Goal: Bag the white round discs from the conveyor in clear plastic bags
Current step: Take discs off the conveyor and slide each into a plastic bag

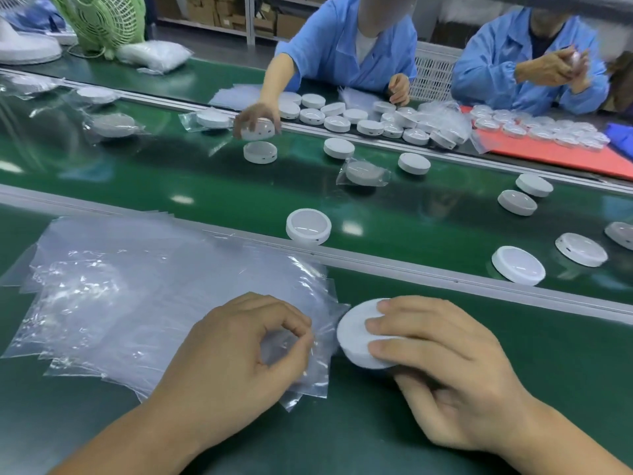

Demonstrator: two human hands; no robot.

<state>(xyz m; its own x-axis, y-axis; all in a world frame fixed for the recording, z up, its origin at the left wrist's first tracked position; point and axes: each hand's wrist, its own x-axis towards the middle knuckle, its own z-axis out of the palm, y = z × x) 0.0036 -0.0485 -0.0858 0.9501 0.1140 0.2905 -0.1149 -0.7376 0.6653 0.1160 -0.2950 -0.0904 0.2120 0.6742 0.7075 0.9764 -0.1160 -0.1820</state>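
My right hand [442, 365] grips a white round disc [356, 332] just above the near green shelf, fingers curled over its top. My left hand [239, 351] pinches the edge of a clear plastic bag [315, 368] between thumb and forefinger, at the right side of a spread pile of clear bags [137, 296]. The disc's left rim sits right at the bag's edge. On the moving belt beyond the rail lie several more discs, the nearest one [309, 226] by the rail and another [518, 265] to the right.
A metal rail [445, 272] separates my shelf from the conveyor belt [191, 173]. Bagged discs [363, 173] lie on the belt. Across it, two people in blue coats work; one person's hand [255, 120] holds a disc over the belt. A green fan [102, 18] stands far left.
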